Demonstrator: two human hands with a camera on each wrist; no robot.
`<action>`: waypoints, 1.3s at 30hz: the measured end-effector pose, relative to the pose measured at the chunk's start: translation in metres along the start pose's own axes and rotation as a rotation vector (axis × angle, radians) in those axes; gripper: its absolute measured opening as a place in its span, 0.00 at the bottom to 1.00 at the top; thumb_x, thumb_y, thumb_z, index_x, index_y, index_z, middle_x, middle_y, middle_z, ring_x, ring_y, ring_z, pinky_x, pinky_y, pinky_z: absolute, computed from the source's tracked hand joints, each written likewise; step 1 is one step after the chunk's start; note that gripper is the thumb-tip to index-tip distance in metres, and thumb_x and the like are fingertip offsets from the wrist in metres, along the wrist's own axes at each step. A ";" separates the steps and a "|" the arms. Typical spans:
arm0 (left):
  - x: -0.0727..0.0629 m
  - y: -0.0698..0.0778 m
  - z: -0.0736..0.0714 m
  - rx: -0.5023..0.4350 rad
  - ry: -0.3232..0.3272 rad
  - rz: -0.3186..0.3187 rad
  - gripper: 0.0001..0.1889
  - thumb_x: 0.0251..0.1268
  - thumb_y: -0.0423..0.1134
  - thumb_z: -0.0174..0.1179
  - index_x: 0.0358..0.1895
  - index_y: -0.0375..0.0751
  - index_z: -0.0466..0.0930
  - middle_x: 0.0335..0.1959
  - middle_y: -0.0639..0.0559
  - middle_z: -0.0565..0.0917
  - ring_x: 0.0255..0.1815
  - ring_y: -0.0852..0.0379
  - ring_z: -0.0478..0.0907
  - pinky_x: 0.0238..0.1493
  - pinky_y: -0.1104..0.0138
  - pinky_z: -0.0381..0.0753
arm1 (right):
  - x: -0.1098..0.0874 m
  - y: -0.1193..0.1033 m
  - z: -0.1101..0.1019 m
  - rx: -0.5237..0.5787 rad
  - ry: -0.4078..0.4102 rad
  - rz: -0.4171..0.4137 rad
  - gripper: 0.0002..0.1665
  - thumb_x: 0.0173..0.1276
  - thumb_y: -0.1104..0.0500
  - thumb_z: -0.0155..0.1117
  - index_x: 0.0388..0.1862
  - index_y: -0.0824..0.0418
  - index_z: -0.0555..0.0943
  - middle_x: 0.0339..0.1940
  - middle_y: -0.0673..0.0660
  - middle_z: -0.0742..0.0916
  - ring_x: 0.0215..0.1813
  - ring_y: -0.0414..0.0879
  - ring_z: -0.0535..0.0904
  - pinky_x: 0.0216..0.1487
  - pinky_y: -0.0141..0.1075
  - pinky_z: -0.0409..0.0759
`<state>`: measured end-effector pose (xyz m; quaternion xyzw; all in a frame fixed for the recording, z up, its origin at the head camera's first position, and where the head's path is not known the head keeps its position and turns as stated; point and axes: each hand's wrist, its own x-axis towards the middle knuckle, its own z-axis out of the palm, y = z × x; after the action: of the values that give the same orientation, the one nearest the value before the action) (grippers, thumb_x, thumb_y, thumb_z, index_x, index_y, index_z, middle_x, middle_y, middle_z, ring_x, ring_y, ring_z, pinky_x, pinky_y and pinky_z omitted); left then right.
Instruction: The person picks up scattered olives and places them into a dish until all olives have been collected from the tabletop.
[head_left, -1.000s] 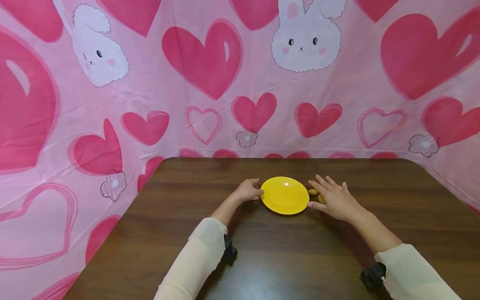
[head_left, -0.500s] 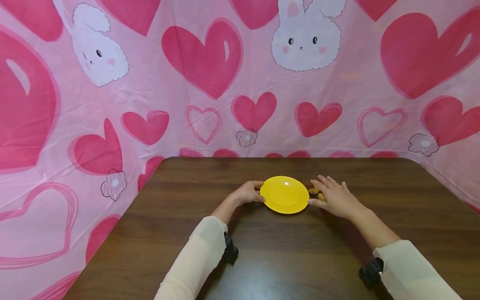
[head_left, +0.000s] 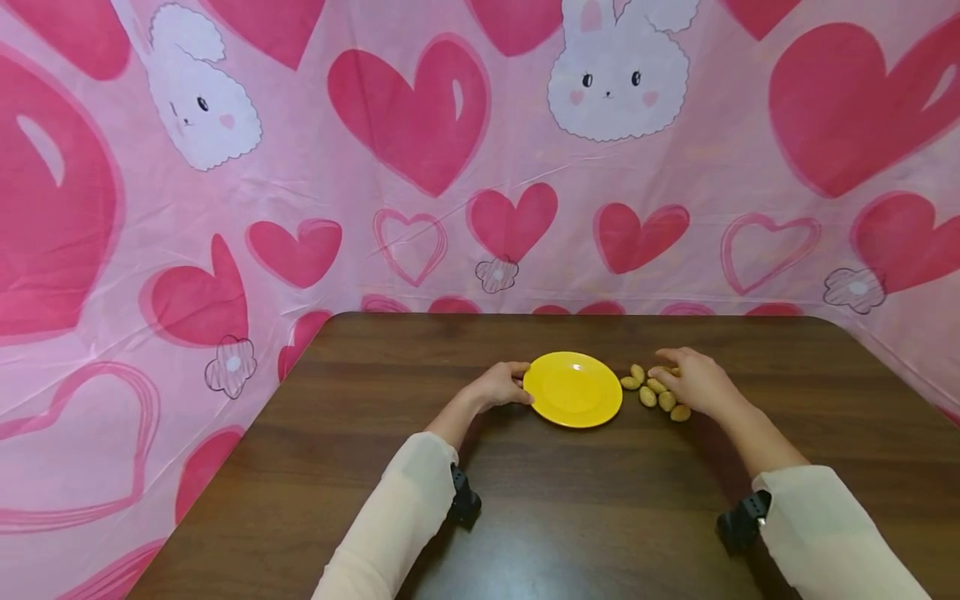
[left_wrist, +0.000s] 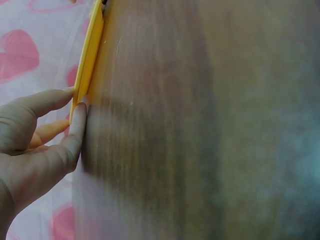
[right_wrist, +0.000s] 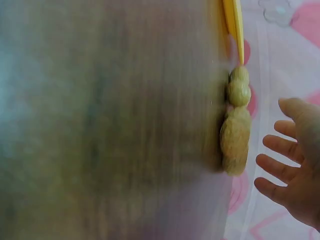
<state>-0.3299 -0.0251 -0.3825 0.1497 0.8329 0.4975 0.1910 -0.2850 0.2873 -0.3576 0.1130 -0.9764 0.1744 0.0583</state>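
Note:
A glossy yellow plate (head_left: pixel 573 389) lies on the brown table toward its far side. My left hand (head_left: pixel 497 386) holds its left rim between thumb and fingers; the left wrist view shows the fingertips right at the plate's edge (left_wrist: pixel 89 55). Just right of the plate lies a loose cluster of several rough, tan, oval pieces (head_left: pixel 648 396) that look like nuts in the shell. Above the cluster's right side is my right hand (head_left: pixel 701 383), partly covering it. In the right wrist view, its loosely bent fingers (right_wrist: pixel 280 147) hold nothing and stand apart from the nuts (right_wrist: pixel 235 137).
The dark wood-grain table (head_left: pixel 570 508) has rounded far corners. A pink cloth (head_left: pixel 360 158) printed with hearts and rabbits hangs behind it and along the left. Black wrist cameras (head_left: pixel 742 523) sit at both pale sleeves (head_left: pixel 828 525).
My right hand has moved right and up from the plate's rim, uncovering most of the nuts. My left fingers have spread and taken hold of the rim; the plate has hardly moved.

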 end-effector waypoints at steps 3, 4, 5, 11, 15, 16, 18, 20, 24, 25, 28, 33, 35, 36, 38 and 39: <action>0.000 -0.001 0.000 -0.011 0.001 0.001 0.34 0.52 0.23 0.63 0.66 0.31 0.62 0.55 0.41 0.74 0.43 0.52 0.72 0.49 0.65 0.77 | 0.003 0.008 -0.001 0.021 0.028 0.020 0.24 0.68 0.56 0.56 0.54 0.75 0.73 0.50 0.75 0.77 0.52 0.69 0.70 0.52 0.60 0.67; 0.001 -0.001 0.000 -0.017 0.001 0.002 0.34 0.52 0.23 0.63 0.66 0.32 0.62 0.54 0.41 0.74 0.43 0.52 0.72 0.49 0.65 0.77 | 0.004 0.010 -0.002 0.030 0.032 0.025 0.23 0.68 0.58 0.56 0.53 0.75 0.74 0.48 0.74 0.78 0.51 0.68 0.72 0.50 0.59 0.69; 0.001 -0.002 0.000 -0.023 0.000 0.004 0.34 0.52 0.22 0.63 0.66 0.32 0.63 0.54 0.42 0.75 0.43 0.52 0.72 0.48 0.65 0.77 | 0.005 0.013 -0.002 0.036 0.033 0.030 0.22 0.67 0.59 0.55 0.52 0.75 0.75 0.46 0.73 0.79 0.50 0.68 0.73 0.49 0.58 0.70; 0.001 -0.005 0.001 -0.058 -0.015 0.024 0.34 0.52 0.21 0.62 0.66 0.30 0.62 0.51 0.41 0.76 0.42 0.52 0.74 0.46 0.65 0.78 | 0.009 0.022 -0.001 0.078 0.009 0.075 0.19 0.65 0.60 0.55 0.48 0.74 0.77 0.39 0.69 0.83 0.46 0.66 0.74 0.45 0.55 0.72; 0.001 -0.006 0.000 -0.078 -0.016 0.024 0.34 0.53 0.21 0.61 0.66 0.31 0.62 0.53 0.41 0.75 0.43 0.52 0.74 0.47 0.65 0.78 | 0.013 0.025 0.001 0.093 -0.009 0.090 0.19 0.64 0.61 0.56 0.48 0.74 0.77 0.40 0.69 0.83 0.47 0.67 0.74 0.46 0.55 0.72; 0.002 -0.007 0.000 -0.084 -0.016 0.025 0.34 0.53 0.21 0.61 0.66 0.31 0.62 0.52 0.41 0.75 0.42 0.52 0.74 0.47 0.65 0.78 | 0.014 0.025 0.002 0.096 -0.015 0.096 0.19 0.64 0.61 0.56 0.48 0.74 0.77 0.41 0.70 0.83 0.47 0.67 0.73 0.47 0.55 0.71; 0.003 -0.007 0.000 -0.097 -0.017 0.025 0.34 0.52 0.21 0.62 0.66 0.31 0.62 0.52 0.41 0.76 0.42 0.52 0.73 0.47 0.65 0.78 | 0.015 0.027 0.003 0.097 -0.025 0.104 0.19 0.63 0.61 0.57 0.48 0.74 0.77 0.43 0.70 0.82 0.49 0.68 0.72 0.49 0.57 0.70; 0.004 -0.008 0.000 -0.104 -0.018 0.028 0.35 0.52 0.21 0.62 0.66 0.31 0.62 0.50 0.42 0.76 0.41 0.53 0.73 0.47 0.66 0.78 | 0.016 0.027 0.004 0.096 -0.029 0.108 0.19 0.62 0.60 0.58 0.47 0.73 0.78 0.43 0.71 0.82 0.49 0.69 0.71 0.50 0.58 0.68; 0.004 -0.009 0.001 -0.111 -0.019 0.022 0.35 0.52 0.21 0.62 0.66 0.32 0.62 0.50 0.42 0.77 0.41 0.53 0.74 0.47 0.66 0.78 | 0.018 0.027 0.006 0.102 -0.028 0.101 0.18 0.60 0.59 0.59 0.45 0.72 0.79 0.42 0.71 0.82 0.47 0.69 0.72 0.49 0.58 0.68; 0.004 -0.008 0.001 -0.111 -0.019 0.022 0.35 0.52 0.21 0.62 0.66 0.32 0.62 0.50 0.42 0.77 0.41 0.53 0.74 0.47 0.66 0.78 | 0.018 0.027 0.007 0.104 -0.027 0.101 0.18 0.60 0.59 0.59 0.44 0.72 0.79 0.42 0.71 0.82 0.47 0.69 0.72 0.49 0.58 0.68; 0.004 -0.008 0.000 -0.108 -0.019 0.020 0.35 0.53 0.21 0.62 0.66 0.33 0.62 0.51 0.42 0.76 0.42 0.53 0.74 0.47 0.65 0.78 | 0.020 0.027 0.007 0.109 -0.024 0.101 0.18 0.60 0.58 0.61 0.43 0.71 0.80 0.40 0.70 0.82 0.45 0.67 0.73 0.48 0.57 0.69; 0.003 -0.008 0.000 -0.104 -0.016 0.016 0.34 0.53 0.22 0.62 0.66 0.34 0.62 0.52 0.43 0.76 0.43 0.53 0.74 0.48 0.65 0.77 | 0.020 0.027 0.009 0.133 -0.035 0.121 0.18 0.61 0.57 0.62 0.42 0.71 0.78 0.37 0.67 0.82 0.41 0.61 0.74 0.44 0.53 0.72; 0.002 -0.008 0.000 -0.100 -0.017 0.015 0.34 0.54 0.23 0.62 0.66 0.34 0.62 0.52 0.43 0.76 0.44 0.53 0.74 0.49 0.65 0.77 | 0.020 0.028 0.010 0.145 -0.045 0.140 0.18 0.61 0.57 0.62 0.41 0.72 0.77 0.37 0.67 0.81 0.40 0.59 0.74 0.42 0.51 0.73; 0.002 -0.008 0.000 -0.100 -0.018 0.015 0.34 0.54 0.23 0.62 0.66 0.34 0.62 0.52 0.43 0.76 0.44 0.52 0.74 0.50 0.65 0.76 | 0.020 0.028 0.011 0.149 -0.050 0.148 0.18 0.61 0.57 0.62 0.41 0.72 0.77 0.37 0.66 0.81 0.39 0.58 0.74 0.42 0.50 0.74; 0.002 -0.009 -0.001 -0.101 -0.019 0.013 0.34 0.54 0.23 0.62 0.66 0.34 0.63 0.52 0.44 0.75 0.44 0.52 0.73 0.50 0.65 0.76 | 0.020 0.029 0.012 0.153 -0.054 0.161 0.19 0.61 0.56 0.62 0.41 0.72 0.76 0.36 0.65 0.80 0.38 0.56 0.74 0.41 0.48 0.74; 0.002 -0.009 -0.001 -0.101 -0.019 0.009 0.34 0.54 0.23 0.62 0.66 0.34 0.63 0.53 0.44 0.75 0.44 0.52 0.73 0.50 0.65 0.76 | 0.020 0.029 0.013 0.158 -0.054 0.166 0.19 0.61 0.57 0.62 0.41 0.72 0.76 0.36 0.65 0.80 0.38 0.56 0.74 0.40 0.48 0.74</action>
<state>-0.3320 -0.0290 -0.3904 0.1483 0.8041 0.5384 0.2037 -0.3119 0.3052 -0.3758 0.0408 -0.9669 0.2519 0.0082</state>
